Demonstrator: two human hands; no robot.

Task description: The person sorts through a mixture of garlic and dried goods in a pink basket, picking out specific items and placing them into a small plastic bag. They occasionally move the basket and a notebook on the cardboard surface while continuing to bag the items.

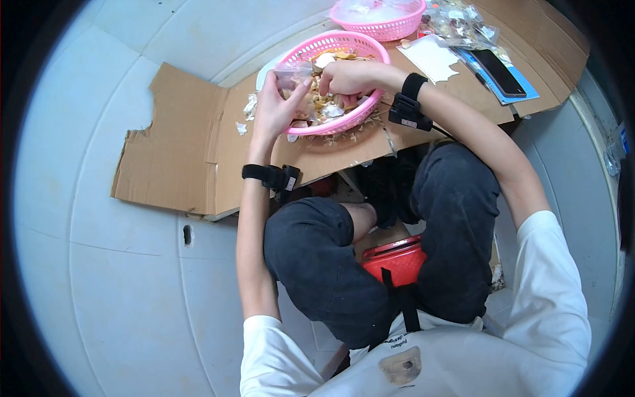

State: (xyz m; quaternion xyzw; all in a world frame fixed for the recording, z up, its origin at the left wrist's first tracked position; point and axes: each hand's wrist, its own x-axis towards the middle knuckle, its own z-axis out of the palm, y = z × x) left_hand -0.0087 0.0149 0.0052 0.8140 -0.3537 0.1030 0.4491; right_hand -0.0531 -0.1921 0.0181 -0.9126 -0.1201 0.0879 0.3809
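Bright, cool light reaches the smooth white tiles (109,178), their joints bowed by my wide lens; black fills my view's corners. Shadow lies under the near edge of the flattened brown cardboard sheet (177,149); clear plastic bags (458,24) glint near its far edge.

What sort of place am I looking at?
Probably a makeshift sorting or packing corner, perhaps at home: opened-out cardboard covers the work surface, a pink basket holds mixed dried-looking pieces, and small clear packets lie toward the far right.
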